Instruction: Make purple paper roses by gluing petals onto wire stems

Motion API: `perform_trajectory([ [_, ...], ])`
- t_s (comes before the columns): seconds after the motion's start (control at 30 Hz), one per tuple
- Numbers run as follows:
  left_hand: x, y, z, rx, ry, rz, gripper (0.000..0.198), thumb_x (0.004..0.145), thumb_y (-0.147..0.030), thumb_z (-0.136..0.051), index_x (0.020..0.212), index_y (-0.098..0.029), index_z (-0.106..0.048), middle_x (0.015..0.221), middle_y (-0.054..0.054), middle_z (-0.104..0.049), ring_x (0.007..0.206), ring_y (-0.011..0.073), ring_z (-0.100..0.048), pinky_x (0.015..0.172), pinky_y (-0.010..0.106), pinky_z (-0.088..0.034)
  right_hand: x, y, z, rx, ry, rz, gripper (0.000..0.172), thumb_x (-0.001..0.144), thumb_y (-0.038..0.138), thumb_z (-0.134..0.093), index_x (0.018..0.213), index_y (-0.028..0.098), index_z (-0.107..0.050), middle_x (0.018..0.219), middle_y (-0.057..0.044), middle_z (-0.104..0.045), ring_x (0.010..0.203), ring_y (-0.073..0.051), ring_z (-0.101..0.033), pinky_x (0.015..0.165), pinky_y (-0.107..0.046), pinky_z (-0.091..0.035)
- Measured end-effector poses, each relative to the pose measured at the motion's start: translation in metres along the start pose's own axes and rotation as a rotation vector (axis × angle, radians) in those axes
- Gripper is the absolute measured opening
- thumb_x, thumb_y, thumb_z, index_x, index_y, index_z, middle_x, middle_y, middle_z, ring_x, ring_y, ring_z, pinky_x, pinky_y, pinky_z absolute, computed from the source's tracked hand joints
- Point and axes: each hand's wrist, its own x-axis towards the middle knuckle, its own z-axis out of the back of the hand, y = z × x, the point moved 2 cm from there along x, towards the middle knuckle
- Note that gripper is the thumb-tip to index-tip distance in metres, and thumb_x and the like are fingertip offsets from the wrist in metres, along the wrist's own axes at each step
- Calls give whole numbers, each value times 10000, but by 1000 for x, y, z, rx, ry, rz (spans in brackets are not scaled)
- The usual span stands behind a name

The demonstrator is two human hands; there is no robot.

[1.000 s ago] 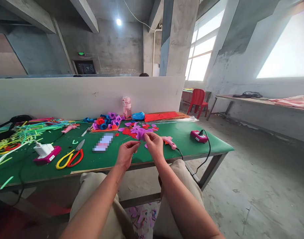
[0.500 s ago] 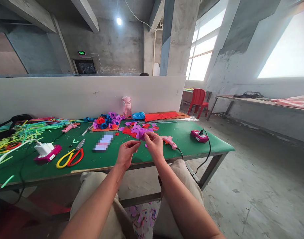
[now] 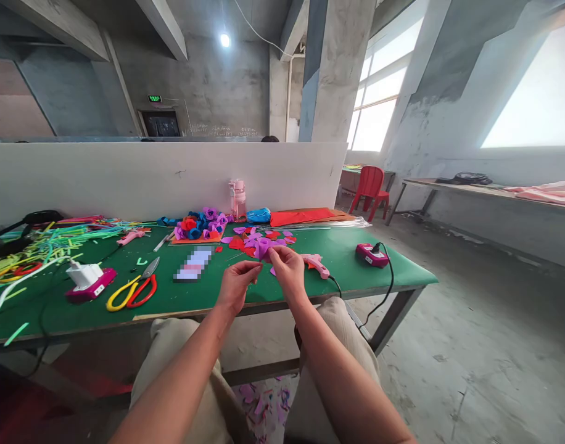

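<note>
Hardly anything's moved: right hand keeps its grip pinched on the purple felt piece, left hand pinched shut alongside, same step.

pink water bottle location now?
Head view, centre: the pink plastic water bottle stands on the green table against the white partition, right of the felt flowers.

Green sign glowing above the far doorway, its characters showing too small to read, patch on the bench lying blurred, nothing legible
</note>
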Motion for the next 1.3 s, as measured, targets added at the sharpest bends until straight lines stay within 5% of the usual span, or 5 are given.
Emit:
perform_trajectory([
  [1.3,1,3,3,7,-11,5,221,536,-311,-805,645,-157,-690,537,-14,-569,513,77,-458,527,229,-332,-5,3,-3,-2,-1,5,237,746,349,-524,694,151,-643,617,-3,-623,586,-134,-529,556,-225,-403],
])
